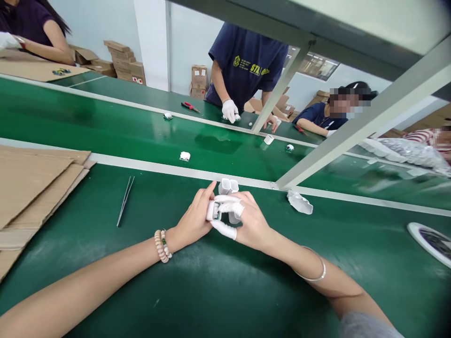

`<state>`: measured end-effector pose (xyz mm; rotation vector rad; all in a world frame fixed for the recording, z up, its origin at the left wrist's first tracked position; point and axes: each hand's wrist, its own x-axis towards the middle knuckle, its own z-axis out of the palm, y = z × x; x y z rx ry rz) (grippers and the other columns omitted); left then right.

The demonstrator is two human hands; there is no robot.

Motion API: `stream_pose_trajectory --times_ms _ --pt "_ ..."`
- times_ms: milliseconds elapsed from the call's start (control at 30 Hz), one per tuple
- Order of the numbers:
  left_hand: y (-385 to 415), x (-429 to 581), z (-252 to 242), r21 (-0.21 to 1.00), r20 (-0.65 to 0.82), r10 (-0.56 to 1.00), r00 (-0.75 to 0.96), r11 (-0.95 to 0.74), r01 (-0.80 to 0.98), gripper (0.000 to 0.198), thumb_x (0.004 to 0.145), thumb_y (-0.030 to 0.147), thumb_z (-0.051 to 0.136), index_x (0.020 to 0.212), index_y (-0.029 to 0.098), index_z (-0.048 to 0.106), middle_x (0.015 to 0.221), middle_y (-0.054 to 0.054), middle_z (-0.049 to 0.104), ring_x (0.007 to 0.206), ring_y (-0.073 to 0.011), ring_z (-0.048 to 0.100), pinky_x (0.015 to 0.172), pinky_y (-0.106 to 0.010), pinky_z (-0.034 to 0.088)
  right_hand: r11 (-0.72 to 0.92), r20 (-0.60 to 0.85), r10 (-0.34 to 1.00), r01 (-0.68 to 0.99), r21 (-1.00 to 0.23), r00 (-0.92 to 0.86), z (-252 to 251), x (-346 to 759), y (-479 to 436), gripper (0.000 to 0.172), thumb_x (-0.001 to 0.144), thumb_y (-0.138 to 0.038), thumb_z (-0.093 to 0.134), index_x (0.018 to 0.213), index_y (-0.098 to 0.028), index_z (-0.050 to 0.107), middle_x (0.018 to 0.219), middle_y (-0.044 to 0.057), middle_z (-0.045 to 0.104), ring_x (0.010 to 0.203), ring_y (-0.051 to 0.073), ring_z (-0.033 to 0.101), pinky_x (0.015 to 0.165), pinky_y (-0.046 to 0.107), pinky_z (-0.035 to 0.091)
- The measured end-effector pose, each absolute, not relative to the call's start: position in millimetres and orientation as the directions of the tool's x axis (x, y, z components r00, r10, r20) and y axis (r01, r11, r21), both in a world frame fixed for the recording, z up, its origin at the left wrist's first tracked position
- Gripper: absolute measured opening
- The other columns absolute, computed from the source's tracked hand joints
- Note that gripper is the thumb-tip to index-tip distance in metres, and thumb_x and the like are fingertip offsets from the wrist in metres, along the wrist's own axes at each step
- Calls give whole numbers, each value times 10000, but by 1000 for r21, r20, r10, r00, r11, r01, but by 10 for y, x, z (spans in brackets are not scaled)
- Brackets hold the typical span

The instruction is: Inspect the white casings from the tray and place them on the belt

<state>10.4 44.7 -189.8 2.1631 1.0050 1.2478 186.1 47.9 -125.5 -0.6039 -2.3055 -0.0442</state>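
Observation:
My left hand [196, 212] is closed round a small white plastic housing [210, 211], whose open end faces right. My right hand [252, 220], with white finger cots on its thumb and fingers, pinches a small green-edged circuit board [220, 214] at that opening. How far the board sits inside is hidden by the fingers. Just beyond my hands stand several more white housings [228, 186], partly covered by my right hand. A pair of metal tweezers [125, 202] lies on the green table to the left of my left hand.
Flat cardboard sheets [38, 188] lie at the left. A green conveyor belt [134, 136] carries white-topped boards [185, 156]. A slanted metal post [338, 126] rises at the right, near a crumpled white piece [299, 202] and a round white-rimmed object [419, 230]. Co-workers sit and stand opposite.

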Motion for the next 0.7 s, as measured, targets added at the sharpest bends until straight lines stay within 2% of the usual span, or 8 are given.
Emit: stream_pose_trajectory --times_ms 67,200,333,433,500,567,633,700 --pt "468 110 -1902 693 513 798 316 -602 397 862 851 153 566 1522 279 40 1234 -119 433 1114 -238 488 947 -419 481 832 653 516 504 -230 -555 -1171 1919 597 243 784 -302 709 982 -237 582 970 71 698 920 233 646 803 389 489" --pt "548 94 -1936 649 412 846 338 -532 543 726 884 273 566 1499 272 180 1339 -134 382 1257 -282 412 1032 -481 429 646 609 714 660 -384 -345 -1114 2205 1108 252 779 -311 673 997 -230 576 950 45 678 837 207 637 814 389 484" --pt "640 124 -1969 555 363 837 409 -547 627 632 913 331 531 1481 277 261 1361 -135 405 1284 -302 398 1043 -517 396 436 539 834 740 -512 -119 -1413 2631 1764 461 772 -329 632 1188 -191 492 922 60 676 843 223 635 830 407 490" --pt "689 188 -1959 457 369 824 430 -563 688 565 934 352 497 1464 274 318 1306 -140 455 1190 -304 463 972 -508 417 250 362 929 850 -464 -76 -1739 2866 2069 415 795 -293 574 1176 -149 495 970 109 669 915 238 631 875 396 477" --pt "713 220 -1947 408 366 828 424 -553 727 519 950 368 461 1445 253 354 1214 -132 501 1095 -290 499 911 -476 429 187 291 954 892 -411 -66 -1899 2939 2144 321 794 -283 562 1077 -131 538 988 153 658 961 272 618 892 421 467" --pt "733 230 -1944 382 371 831 415 -544 747 470 960 359 439 1409 227 397 1141 -122 524 1029 -276 509 866 -441 429 169 268 961 914 -367 -70 -1981 2955 2144 297 797 -301 562 1033 -120 551 1017 193 645 1015 315 598 917 472 447" --pt "754 227 -1954 375 391 829 399 -540 754 381 960 313 438 1323 203 475 1094 -116 533 988 -266 507 837 -417 425 165 271 959 932 -323 -76 -1987 2938 2112 389 808 -343 566 1111 -101 533 1111 233 612 1116 362 549 961 534 404" --pt "775 224 -1977 390 410 831 376 -533 751 261 960 254 422 1172 181 556 1033 -109 539 934 -255 505 813 -403 424 176 359 931 945 -276 -69 -1934 2896 2093 521 813 -391 576 1231 -94 486 1255 261 534 1227 394 468 1005 578 350"
